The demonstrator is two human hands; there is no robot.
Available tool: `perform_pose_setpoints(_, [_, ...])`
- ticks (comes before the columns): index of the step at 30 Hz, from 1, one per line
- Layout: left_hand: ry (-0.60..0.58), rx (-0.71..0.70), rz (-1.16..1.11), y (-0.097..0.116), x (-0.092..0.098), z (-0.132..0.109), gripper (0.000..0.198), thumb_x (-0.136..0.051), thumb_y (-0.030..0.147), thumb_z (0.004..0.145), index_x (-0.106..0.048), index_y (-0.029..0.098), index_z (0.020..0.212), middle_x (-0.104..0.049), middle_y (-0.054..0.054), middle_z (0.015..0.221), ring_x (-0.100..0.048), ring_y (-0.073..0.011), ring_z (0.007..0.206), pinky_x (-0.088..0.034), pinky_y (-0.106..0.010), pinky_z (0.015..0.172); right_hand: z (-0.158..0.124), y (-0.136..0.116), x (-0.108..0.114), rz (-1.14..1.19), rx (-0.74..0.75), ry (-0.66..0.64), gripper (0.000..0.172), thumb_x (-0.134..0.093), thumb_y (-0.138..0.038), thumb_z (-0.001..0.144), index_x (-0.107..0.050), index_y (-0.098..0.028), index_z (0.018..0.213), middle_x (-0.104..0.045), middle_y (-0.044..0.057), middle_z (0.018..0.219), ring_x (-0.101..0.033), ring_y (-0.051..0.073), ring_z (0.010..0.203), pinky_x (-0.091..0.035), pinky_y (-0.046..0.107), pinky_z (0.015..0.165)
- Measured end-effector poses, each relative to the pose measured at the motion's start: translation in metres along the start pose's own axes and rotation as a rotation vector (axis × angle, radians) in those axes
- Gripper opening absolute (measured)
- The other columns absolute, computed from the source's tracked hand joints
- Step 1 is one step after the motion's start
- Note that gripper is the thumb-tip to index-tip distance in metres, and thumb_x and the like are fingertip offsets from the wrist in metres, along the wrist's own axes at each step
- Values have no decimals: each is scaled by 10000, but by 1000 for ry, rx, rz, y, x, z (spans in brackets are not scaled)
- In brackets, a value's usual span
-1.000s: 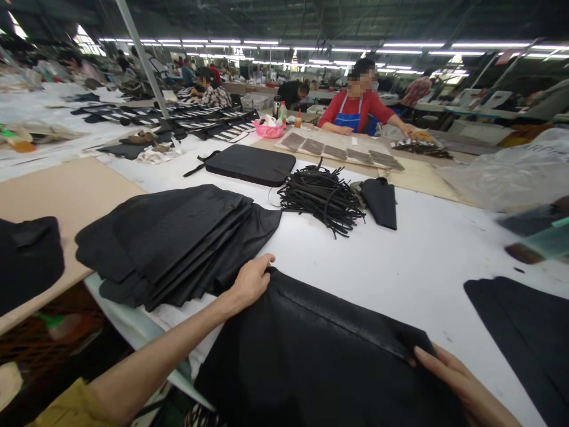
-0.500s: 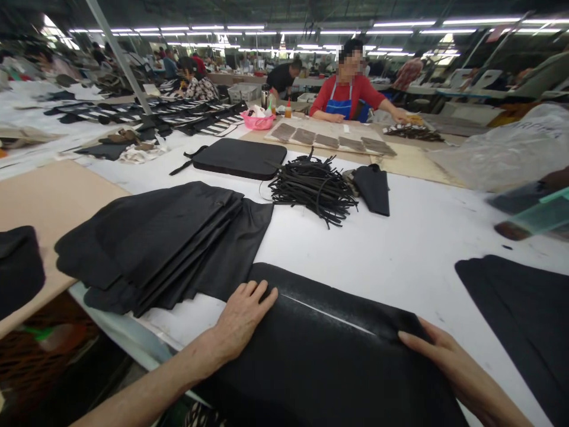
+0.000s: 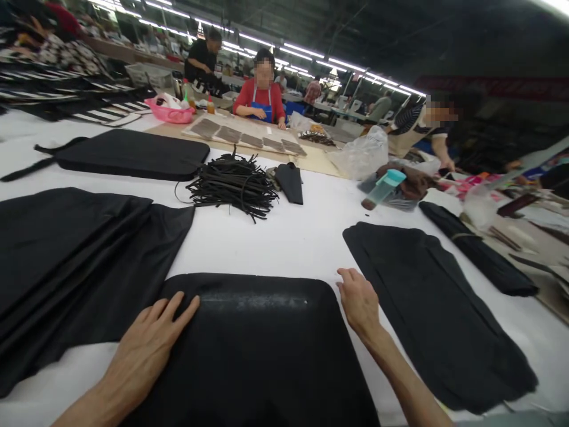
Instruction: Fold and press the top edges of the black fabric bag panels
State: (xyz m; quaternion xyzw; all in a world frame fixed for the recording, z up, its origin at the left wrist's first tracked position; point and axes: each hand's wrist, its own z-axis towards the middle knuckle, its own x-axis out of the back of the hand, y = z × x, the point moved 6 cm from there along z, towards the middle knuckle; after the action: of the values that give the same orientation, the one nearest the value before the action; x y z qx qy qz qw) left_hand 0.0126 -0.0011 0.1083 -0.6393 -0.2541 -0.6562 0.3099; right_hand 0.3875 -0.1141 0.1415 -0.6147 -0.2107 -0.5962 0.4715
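Note:
A black leather-like panel (image 3: pixel 262 356) with rounded far corners lies on the white table in front of me. My left hand (image 3: pixel 153 332) rests on its left side, fingers spread flat near a whitish, scuffed line along the far edge. Just off the panel's right edge is my right hand (image 3: pixel 360 299), its fingers loosely bent and apart, with no held thing visible. To the left, a fanned stack of black pieces (image 3: pixel 80 255) partly meets the panel. Another black stack (image 3: pixel 435 302) lies to the right of my right hand.
Beyond the panel lie a bundle of thin black strips (image 3: pixel 233 184), a padded black piece (image 3: pixel 133 153) and a small black piece (image 3: pixel 290 182). A teal-lidded container (image 3: pixel 384 188) and a rolled black bundle (image 3: pixel 475 249) are at right. Co-workers (image 3: pixel 262 95) stand across the table.
My right hand has let go of the panel's right edge and moved off it. The bright white line on the panel has become a faint scuffed mark. My view has turned right.

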Motion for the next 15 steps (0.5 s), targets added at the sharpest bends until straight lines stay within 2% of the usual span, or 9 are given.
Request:
perform_pose_setpoints(4, [22,-21,22,0,-1,-2,613,-270,-38,763,-502,245,1256,-536,-133,1226,-521,-285,1032,-434,-409,833,-32,-26,-19,-123,135,-6,226,-321,-210,907,-530,-214,994,-560,62,954,-554,201,775,-394,301,652])
perform_pose_setpoints(6, [20,-36,16,-3,-3,-2,625,-274,-42,753,-505,255,1253,-540,-116,1229,-529,-277,1022,-436,-408,833,-41,-30,-32,-181,148,-7,242,-293,-194,914,-525,-211,984,-555,56,916,-557,196,742,-395,289,600])
perform_pose_setpoints(9, [16,-48,3,-16,-11,0,598,-291,-40,747,-534,212,1231,-546,-96,1236,-530,-267,1020,-436,-401,853,-42,-27,-43,-214,118,23,255,-268,-199,919,-518,-201,964,-551,63,907,-560,203,743,-411,298,596])
perform_pose_setpoints(12, [36,-21,18,-32,-18,-1,532,-309,-34,751,-576,129,1182,-558,-98,1227,-534,-264,1013,-442,-389,867,-39,-20,-45,-174,113,24,277,-235,-194,912,-496,-201,1005,-550,65,945,-573,198,738,-436,310,613])
perform_pose_setpoints(15, [127,0,22,-42,-20,-6,568,-309,-76,699,-615,139,1127,-592,-62,1188,-551,-227,1008,-452,-328,882,-38,0,-43,-99,83,28,337,-209,-173,875,-466,-243,1083,-545,68,1028,-602,201,754,-465,330,607])
